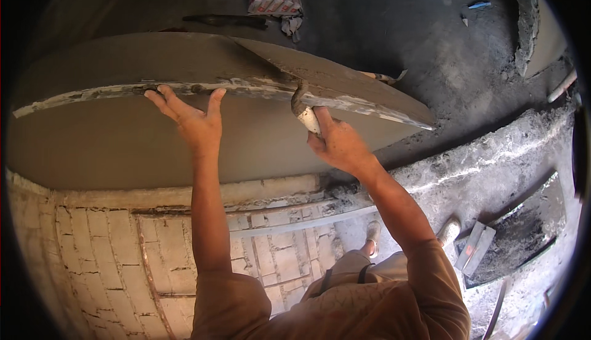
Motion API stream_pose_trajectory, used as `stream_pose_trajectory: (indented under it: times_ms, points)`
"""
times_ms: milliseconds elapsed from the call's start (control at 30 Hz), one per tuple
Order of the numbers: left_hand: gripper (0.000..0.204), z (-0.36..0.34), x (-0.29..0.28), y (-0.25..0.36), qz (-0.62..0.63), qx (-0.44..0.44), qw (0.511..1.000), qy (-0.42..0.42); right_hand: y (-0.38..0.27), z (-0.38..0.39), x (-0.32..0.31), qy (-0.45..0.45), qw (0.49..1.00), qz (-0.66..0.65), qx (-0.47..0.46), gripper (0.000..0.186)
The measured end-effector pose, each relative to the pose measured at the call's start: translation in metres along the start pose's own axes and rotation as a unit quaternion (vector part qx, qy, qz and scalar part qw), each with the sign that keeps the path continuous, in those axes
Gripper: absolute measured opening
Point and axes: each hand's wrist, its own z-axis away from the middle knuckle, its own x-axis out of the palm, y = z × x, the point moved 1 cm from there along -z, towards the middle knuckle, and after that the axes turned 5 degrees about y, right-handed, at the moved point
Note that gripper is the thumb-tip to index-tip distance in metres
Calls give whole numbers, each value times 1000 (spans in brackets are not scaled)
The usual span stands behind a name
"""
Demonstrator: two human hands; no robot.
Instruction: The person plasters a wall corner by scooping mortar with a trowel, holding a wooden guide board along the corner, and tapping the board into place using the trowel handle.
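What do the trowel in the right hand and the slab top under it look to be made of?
Trowel: flat blade, probably steel, coated in grey mortar, with a pale handle, likely wood or plastic, gripped by the right hand. Slab top: smooth, matte grey, seemingly wet cement plaster; the left hand rests on its crusted edge.
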Motion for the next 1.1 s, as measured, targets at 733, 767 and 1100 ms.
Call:
stream_pose_trajectory:
  times_ms: [733, 767, 1100]
  points:
    - [109, 2, -8, 6, 88, -87, 991, -59, -46, 88, 1, 31, 999, 32, -17, 41]
    - [108, 2, -6, 6, 97, -61, 992, -44, -51, 87, -18, 53, 999, -1, -6, 35]
    - [102, -1, -1, -1, 115, -55, 992, -15, -37, 18, -84, -110, 931, -23, 347, 44]
